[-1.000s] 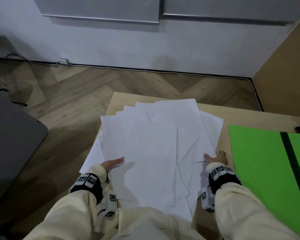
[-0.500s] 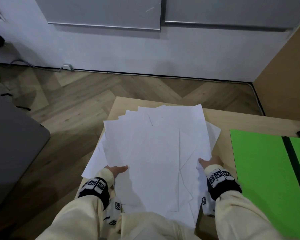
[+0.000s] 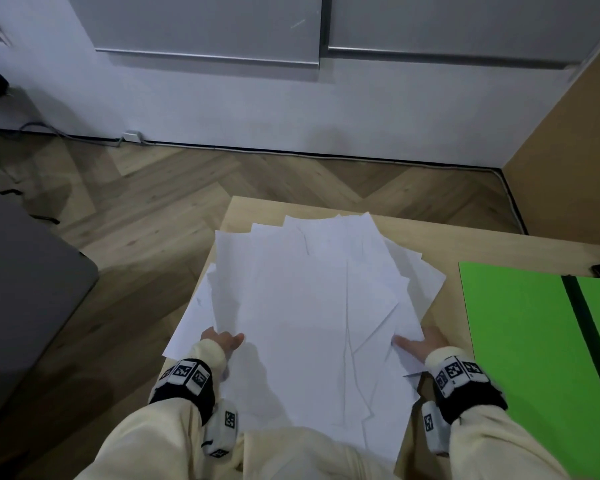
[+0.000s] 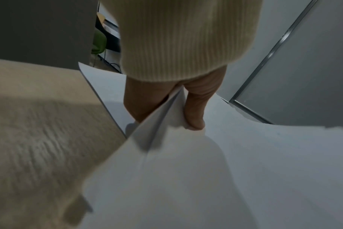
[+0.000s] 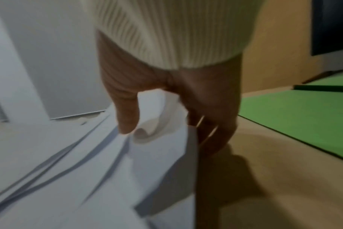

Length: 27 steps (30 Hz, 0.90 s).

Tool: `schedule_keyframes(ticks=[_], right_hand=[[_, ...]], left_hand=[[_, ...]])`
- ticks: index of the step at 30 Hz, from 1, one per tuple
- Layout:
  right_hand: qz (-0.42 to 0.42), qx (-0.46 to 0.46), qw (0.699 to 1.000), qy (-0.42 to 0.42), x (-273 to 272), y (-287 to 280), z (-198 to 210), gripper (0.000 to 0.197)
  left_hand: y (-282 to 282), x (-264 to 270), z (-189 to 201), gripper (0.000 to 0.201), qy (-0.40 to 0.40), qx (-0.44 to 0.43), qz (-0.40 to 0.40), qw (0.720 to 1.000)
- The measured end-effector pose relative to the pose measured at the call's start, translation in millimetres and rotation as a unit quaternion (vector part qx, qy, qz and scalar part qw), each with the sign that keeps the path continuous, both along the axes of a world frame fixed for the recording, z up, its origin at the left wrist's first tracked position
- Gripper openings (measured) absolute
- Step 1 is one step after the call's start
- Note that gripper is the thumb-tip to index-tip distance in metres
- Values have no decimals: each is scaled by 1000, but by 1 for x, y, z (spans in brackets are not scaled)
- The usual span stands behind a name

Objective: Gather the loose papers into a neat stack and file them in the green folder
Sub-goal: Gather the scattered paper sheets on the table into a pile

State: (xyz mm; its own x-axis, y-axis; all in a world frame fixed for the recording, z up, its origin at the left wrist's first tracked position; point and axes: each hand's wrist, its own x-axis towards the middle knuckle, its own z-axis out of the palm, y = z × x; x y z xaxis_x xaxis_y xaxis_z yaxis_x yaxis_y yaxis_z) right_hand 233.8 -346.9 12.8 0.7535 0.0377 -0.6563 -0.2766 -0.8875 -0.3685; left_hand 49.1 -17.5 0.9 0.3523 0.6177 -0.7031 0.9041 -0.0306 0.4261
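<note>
Papers fanned across the desk, left hand pinching their left edge, right hand pinching the right edge. Green folder lies open just beside the right hand.

A pale wall runs across the far side, carrying grey panels edged in metal strips. Below it lies herringbone wood flooring, with a cable along the skirting. A tan wooden partition stands at the right. A dark grey surface fills the left. The light is dim.
</note>
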Motion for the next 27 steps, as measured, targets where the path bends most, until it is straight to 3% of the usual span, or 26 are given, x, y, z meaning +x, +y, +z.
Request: schedule_keyframes(ticks=[2, 4, 8, 12, 16, 19, 21, 24, 27], right_hand=[[13, -77, 990, -120, -1, 9, 1, 39], [-8, -50, 986, -160, -1, 16, 1, 30], [11, 18, 1000, -9, -10, 21, -6, 41], [-55, 75, 994, 51, -23, 33, -8, 44], [-183, 231, 955, 25, -28, 47, -5, 65], [-95, 211, 973, 5, -33, 37, -22, 78], [-51, 158, 986, -12, -31, 26, -36, 62], [-58, 130, 989, -27, -28, 21, -39, 40], [-60, 143, 987, -32, -23, 29, -34, 36]], left_hand=[[-3, 5, 2, 71, -44, -38, 160, 985], [-3, 3, -1, 69, -65, -41, 188, 979], [1, -1, -2, 76, -110, -57, 278, 953], [-8, 0, 3, 51, -87, -5, 190, 978], [-14, 7, 9, 55, -92, -5, 138, 986], [2, 6, 4, 64, -79, -6, 126, 989], [13, 4, 1, 71, -61, -17, 115, 991], [17, 3, 2, 75, -26, -31, 82, 996], [15, 7, -5, 90, -34, -58, 98, 993]])
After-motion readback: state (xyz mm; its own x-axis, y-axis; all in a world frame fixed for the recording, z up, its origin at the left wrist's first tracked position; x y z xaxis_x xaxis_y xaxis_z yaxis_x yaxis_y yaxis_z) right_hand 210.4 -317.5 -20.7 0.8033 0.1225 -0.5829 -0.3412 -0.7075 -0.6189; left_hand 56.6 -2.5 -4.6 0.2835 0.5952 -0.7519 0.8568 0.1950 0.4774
